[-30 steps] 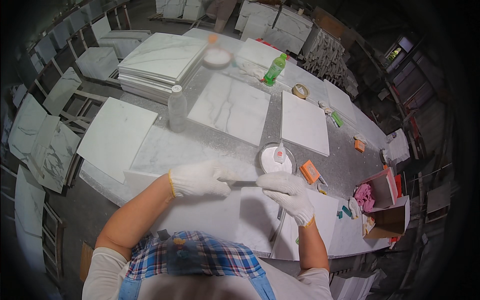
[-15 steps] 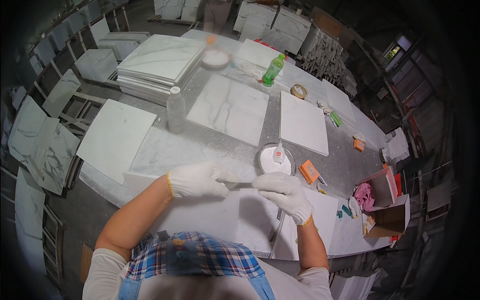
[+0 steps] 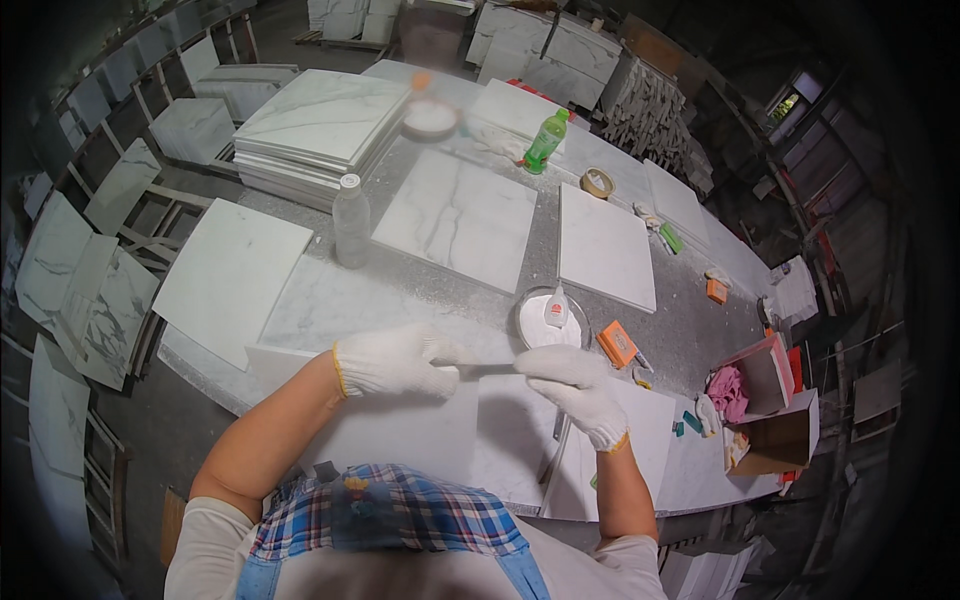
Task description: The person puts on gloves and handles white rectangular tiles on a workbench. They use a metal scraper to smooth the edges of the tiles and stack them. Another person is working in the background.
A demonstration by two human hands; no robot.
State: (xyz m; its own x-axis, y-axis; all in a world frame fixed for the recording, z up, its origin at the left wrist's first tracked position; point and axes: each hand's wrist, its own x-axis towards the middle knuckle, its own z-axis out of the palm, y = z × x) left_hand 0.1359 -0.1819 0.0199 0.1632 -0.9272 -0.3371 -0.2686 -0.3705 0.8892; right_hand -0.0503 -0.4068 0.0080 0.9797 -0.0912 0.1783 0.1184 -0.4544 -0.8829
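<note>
Both my hands wear white knitted gloves and meet in front of me over the slabs. A thin, flat grey strip point(image 3: 490, 370), maybe a scraper blade, spans the gap between them. My left hand point(image 3: 395, 362) is closed on one end, and my right hand point(image 3: 572, 388) has its fingers bent over the other end. Beneath them lie a white marble slab point(image 3: 395, 435) and a grey-veined one point(image 3: 512, 445). Just beyond my right hand stands a round bowl point(image 3: 524, 336) of white paste or powder, with a small white squeeze bottle point(image 3: 558, 308) in it.
Beyond are a clear bottle point(image 3: 351, 225), a green bottle point(image 3: 545, 142), a tape roll point(image 3: 598, 182) and a slab stack point(image 3: 315, 120). To the right lie an orange box point(image 3: 617, 343) and an open carton point(image 3: 780, 440) beside a pink cloth point(image 3: 729, 392).
My right hand has shifted slightly to the right, and more of the grey strip shows between the hands. My left hand has hardly moved.
</note>
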